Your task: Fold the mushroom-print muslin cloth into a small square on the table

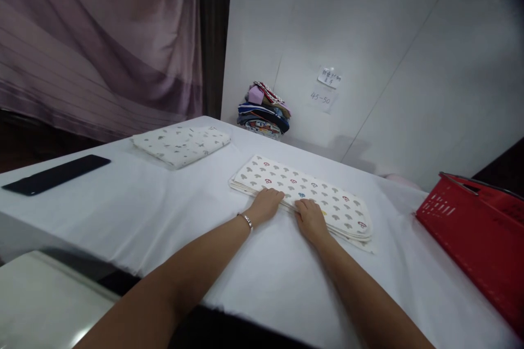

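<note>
A folded white cloth [327,191] printed with grey, red and blue mushroom-like shapes lies in several layers on the white-covered table [196,202]. My left hand [265,204], with a silver bracelet at the wrist, is closed on the cloth's near edge, fingers over the top. Just right of it, my right hand [311,221] grips the same edge near its middle. Both thumbs are mostly hidden. Farther left lies a second folded cloth [180,144], white with small grey-green prints, apart from both hands.
At the right edge stands a red plastic basket [462,234] with a handle. A flat black panel [57,174] lies at the left. Folded fabrics [264,112] are piled by the wall beyond the table. A pale stool or seat [49,300] sits below the near left edge.
</note>
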`<state>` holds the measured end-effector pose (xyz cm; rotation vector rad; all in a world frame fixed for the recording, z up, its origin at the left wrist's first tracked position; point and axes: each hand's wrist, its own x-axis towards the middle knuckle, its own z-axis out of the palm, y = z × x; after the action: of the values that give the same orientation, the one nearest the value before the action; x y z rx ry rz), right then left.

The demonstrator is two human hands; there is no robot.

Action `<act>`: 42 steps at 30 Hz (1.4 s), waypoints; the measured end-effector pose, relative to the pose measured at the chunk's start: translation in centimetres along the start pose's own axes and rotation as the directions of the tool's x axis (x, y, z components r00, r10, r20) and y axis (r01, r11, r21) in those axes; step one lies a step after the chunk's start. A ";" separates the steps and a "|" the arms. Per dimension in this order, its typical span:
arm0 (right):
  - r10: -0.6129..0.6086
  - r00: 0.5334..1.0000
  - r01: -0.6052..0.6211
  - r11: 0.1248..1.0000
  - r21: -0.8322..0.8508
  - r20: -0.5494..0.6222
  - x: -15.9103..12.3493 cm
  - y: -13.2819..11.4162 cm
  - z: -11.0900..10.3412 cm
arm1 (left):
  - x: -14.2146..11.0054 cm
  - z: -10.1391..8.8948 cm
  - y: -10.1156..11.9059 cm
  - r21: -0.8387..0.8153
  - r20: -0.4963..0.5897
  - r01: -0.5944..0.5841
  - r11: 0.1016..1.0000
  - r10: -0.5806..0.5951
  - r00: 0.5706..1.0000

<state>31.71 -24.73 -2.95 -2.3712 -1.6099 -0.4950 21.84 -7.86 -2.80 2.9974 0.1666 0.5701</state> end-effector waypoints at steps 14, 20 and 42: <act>0.175 0.984 -0.166 0.873 0.458 0.024 -0.5 2.5 0.3 | 0.2 0.0 0.4 -0.207 -0.046 -0.164 0.965 0.157 0.986; 0.091 0.996 -0.079 0.895 0.439 -0.006 -0.4 2.4 0.2 | 0.7 0.3 0.1 -0.199 -0.014 -0.105 0.974 0.105 0.994; 0.233 0.970 -0.185 0.886 0.425 -0.064 -0.5 1.5 0.6 | 0.6 0.2 0.7 -0.122 -0.044 -0.147 0.982 0.143 0.989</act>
<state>33.07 -25.49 -3.65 -2.1134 -1.2396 -0.2089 22.59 -8.50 -2.71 2.8947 -0.0836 0.6224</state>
